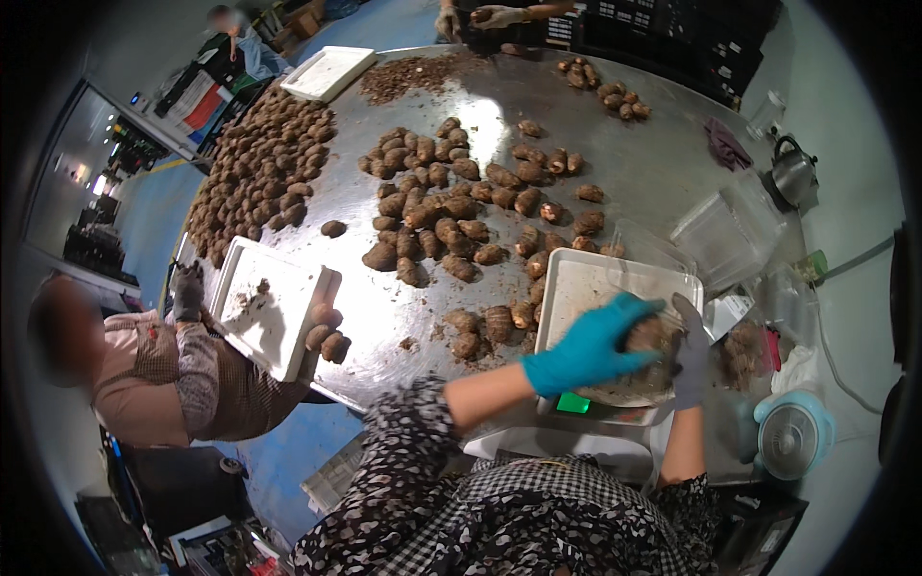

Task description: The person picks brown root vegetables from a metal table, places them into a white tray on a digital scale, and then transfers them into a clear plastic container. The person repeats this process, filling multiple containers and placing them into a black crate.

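Note:
My left hand, in a teal glove, and my right hand, in a grey glove, close from two sides around brown taro. The gloves partly cover it, so how many pieces are there is hidden. Beneath my hands sits a white tray on a scale with a lit green display. Clear plastic, like an open lid, stands up at the tray's far side. Loose taro tubers, brown and ringed, some with pale pinkish ends, spread over the metal table left of the tray.
A larger brown pile covers the table's far left. A co-worker stands at left beside a white tray. Clear containers, a kettle and a small fan stand at right. Another person's gloved hands show at the far edge.

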### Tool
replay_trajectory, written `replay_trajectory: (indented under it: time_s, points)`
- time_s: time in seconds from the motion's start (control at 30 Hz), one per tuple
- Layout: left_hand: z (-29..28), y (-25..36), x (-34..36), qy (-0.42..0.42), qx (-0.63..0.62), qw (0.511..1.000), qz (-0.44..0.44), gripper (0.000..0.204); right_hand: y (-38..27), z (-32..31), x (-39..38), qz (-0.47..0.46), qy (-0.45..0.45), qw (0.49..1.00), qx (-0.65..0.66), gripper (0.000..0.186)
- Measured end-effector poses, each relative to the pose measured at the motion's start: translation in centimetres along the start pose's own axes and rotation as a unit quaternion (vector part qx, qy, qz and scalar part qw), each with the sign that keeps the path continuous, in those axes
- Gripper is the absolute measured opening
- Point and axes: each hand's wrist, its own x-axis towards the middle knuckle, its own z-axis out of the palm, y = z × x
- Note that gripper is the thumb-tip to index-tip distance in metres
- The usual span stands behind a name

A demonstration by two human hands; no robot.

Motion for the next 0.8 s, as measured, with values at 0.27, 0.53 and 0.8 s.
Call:
replay_trajectory:
  time_s: [0.27, 0.53, 0.8]
  points:
    - [2.8, -1.2, -2.2, -0.018, 0.261, 0.962, 0.081, 0.045, -0.3, 0.3, -0.9, 0.044, 0.002, 0.999, 0.014, 0.034]
    - [-8.5, -8.7, -16.7, 0.36, 0.031, 0.906, -0.221, 0.033, -2.8, -1.3, -2.5, -0.075, 0.021, 0.969, -0.234, 0.041]
    - [-7.3, -10.3, -24.5, 0.326, 0.215, 0.867, -0.31, 0.072, -4.8, -1.3, -4.9, -0.038, 0.045, 0.971, -0.232, 0.038]
